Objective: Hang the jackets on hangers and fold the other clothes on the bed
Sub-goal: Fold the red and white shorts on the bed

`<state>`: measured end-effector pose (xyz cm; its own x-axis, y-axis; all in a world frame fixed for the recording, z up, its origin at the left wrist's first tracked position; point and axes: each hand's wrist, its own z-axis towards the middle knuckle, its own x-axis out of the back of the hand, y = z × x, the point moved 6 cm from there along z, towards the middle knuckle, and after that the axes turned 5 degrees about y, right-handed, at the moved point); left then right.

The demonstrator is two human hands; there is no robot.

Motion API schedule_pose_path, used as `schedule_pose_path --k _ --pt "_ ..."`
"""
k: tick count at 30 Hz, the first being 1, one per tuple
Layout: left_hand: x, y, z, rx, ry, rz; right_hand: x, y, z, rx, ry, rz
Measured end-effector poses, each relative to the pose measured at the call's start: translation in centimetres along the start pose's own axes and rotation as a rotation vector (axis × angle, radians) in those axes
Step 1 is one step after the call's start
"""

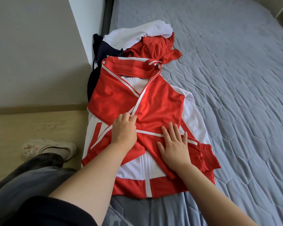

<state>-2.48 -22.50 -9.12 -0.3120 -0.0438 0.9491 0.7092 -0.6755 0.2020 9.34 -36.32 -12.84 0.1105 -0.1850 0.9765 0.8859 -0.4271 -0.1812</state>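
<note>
Two sleeves (160, 101) lie crossed over the front of the red and white jacket (131, 170), which is spread zip-side up along the near edge of the bed (235, 79), apparently to give it a narrow, tidy shape. The right hand (173, 142) lies flat with fingers spread, pinning the crossed cloth. The left hand (123, 128) curls its fingertips onto the sleeve's white trim and pinches it. Beyond sits a heap of red, white and dark clothes (153, 46).
</note>
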Motion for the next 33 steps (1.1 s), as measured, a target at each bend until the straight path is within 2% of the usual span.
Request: schedule_pose_path --k 1,3,5,9,12,13,14,16,18,20,22,25,26,27,31,32,33 --pt "-0.2 0.2 -0.4 -0.038 0.002 0.013 -0.1 -0.1 -0.1 0.024 0.005 0.003" --pt "-1.8 0.2 -1.4 -0.103 -0.125 0.078 -0.7 0.3 -0.4 0.021 -0.031 -0.024" --pt "-3.0 -0.6 -2.2 -0.068 -0.240 0.073 -1.4 1.0 -0.5 -0.058 -0.084 -0.019" --pt "-2.2 -1.8 -1.3 -0.041 -0.242 -0.137 -1.8 1.2 0.0 -0.111 -0.103 -0.011" --pt "0.0 -2.8 -0.2 0.077 -0.197 -0.284 -1.4 0.9 0.3 -0.120 -0.100 -0.003" --pt "0.2 -2.9 0.0 0.117 -0.267 -0.318 -1.1 0.7 0.5 -0.125 -0.090 0.008" --pt "-0.1 -2.5 -0.4 0.114 -0.419 -0.345 -0.8 0.5 0.6 -0.130 -0.075 0.031" --pt "-0.5 -1.0 -1.9 0.004 -0.711 -0.286 -0.3 -0.2 0.9 -0.138 -0.049 0.088" --pt "-0.6 0.4 -3.1 -0.188 -0.795 -0.116 -0.1 -0.8 0.9 -0.125 -0.036 0.107" --pt "-0.5 1.3 -3.7 -0.290 -0.814 -0.034 -0.1 -1.4 0.7 -0.103 -0.030 0.107" --pt "-1.0 1.5 -4.4 -0.270 -0.898 -0.091 -0.2 -1.5 0.6 -0.091 -0.028 0.117" --pt "-1.0 1.7 -5.5 -0.140 -1.107 -0.267 -0.3 -1.2 0.4 -0.086 -0.053 0.131" --pt "-0.8 1.8 -5.4 -0.120 -1.083 -0.289 -0.4 -1.2 0.4 -0.084 -0.060 0.126" --pt "-0.6 1.7 -4.8 -0.111 -0.982 -0.281 -0.3 -1.2 0.4 -0.081 -0.058 0.120" --pt "1.9 1.2 -1.3 -0.129 -0.221 -0.109 0.8 -2.1 0.4 -0.026 0.070 0.179" --pt "2.2 1.4 -1.0 -0.175 -0.081 -0.101 1.0 -2.5 0.2 0.009 0.105 0.190" --pt "2.0 1.7 -1.0 -0.224 -0.030 -0.082 1.1 -2.8 0.1 0.037 0.124 0.181"
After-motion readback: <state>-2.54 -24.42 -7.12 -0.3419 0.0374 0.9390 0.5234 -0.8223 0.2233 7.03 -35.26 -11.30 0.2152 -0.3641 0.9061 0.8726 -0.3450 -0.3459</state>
